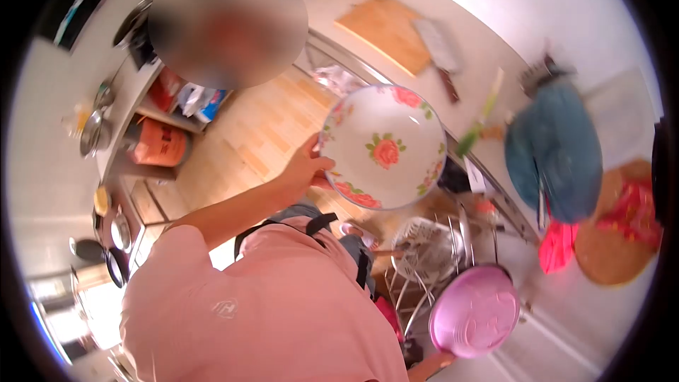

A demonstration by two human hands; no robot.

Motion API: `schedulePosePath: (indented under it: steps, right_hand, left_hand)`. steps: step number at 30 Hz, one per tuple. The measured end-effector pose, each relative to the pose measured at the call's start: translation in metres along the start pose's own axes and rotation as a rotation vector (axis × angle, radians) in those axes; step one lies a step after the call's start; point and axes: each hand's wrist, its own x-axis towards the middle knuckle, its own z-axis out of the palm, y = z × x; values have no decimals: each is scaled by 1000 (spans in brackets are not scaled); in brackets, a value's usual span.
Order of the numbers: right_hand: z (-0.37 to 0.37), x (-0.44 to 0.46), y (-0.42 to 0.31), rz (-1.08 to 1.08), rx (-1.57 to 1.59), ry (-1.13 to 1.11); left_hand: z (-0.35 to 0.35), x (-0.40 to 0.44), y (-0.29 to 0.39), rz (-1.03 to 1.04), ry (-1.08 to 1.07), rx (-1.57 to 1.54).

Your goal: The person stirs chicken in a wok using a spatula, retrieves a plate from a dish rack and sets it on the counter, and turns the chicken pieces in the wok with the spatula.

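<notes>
My left hand [309, 165] grips the rim of a white enamel-look basin [382, 170] with red roses and green leaves, thumb on the inner side. The basin is tilted so that its inside faces me; no contents show in it. At the bottom of the view, my right hand [433, 363] is at the edge of a pinkish-purple plastic basin [475, 315], its fingers closed on the rim. Beside that basin stands a metal rack [417, 290] with a white plastic basket [428, 247].
A wooden cutting board [385, 32], a cleaver [437, 49] and a green onion [481, 113] lie on the counter. A teal cloth or bag [555, 148] hangs at the right. Shelves hold an orange bucket [161, 143]. A blurred oval hides the upper left.
</notes>
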Motion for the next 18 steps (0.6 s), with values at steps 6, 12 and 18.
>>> schedulePosePath:
  steps: [6,12,18]
  right_hand:
    - [194,-193,40,65,-199,-864]
    - [296,-368,64,154,-537,-1554]
    - [387,-450,75,121,-787,-1786]
  left_hand:
    - [-172,-31,18,77,193,-273]
    - [-339,-64,44,227,527,-485]
    - [-487,-53,96,451,893,-662]
